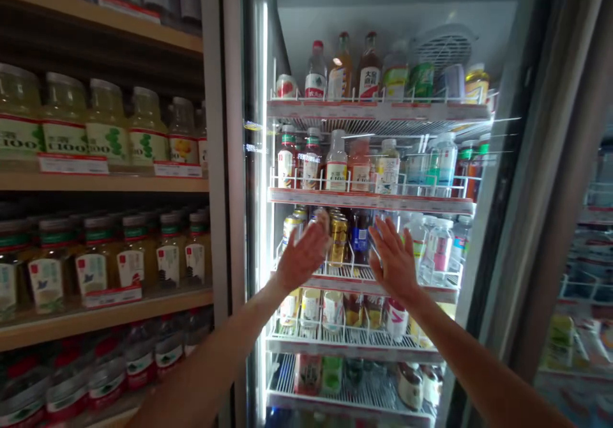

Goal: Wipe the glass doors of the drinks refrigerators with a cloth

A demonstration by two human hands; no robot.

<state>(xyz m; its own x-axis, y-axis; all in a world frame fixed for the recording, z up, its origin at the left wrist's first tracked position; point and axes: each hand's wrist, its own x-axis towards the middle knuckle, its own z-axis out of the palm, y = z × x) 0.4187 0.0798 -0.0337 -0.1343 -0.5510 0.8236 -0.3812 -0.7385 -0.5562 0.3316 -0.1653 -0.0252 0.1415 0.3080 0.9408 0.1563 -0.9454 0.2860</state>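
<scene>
Both hands are raised in front of a lit drinks fridge point(364, 201). My left hand point(304, 255) is open, fingers stretched up and slightly blurred, holding nothing. Beside it, on the middle shelf, stand gold cans point(339, 239). My right hand point(395, 259) is also open and empty, its fingers spread. A dark bottle with a blue label point(359, 231) shows between the two hands. To the right of my right hand are clear plastic bottles point(438, 249). I cannot tell whether either hand touches anything.
Wooden shelves point(110, 182) on the left carry rows of yellowish bottles point(108, 121) and red-capped bottles point(105, 370). Other wire shelves in the fridge hold glass bottles point(370, 70), jars point(410, 386) and cans. A metal frame point(541, 223) stands right, with more stocked shelves beyond.
</scene>
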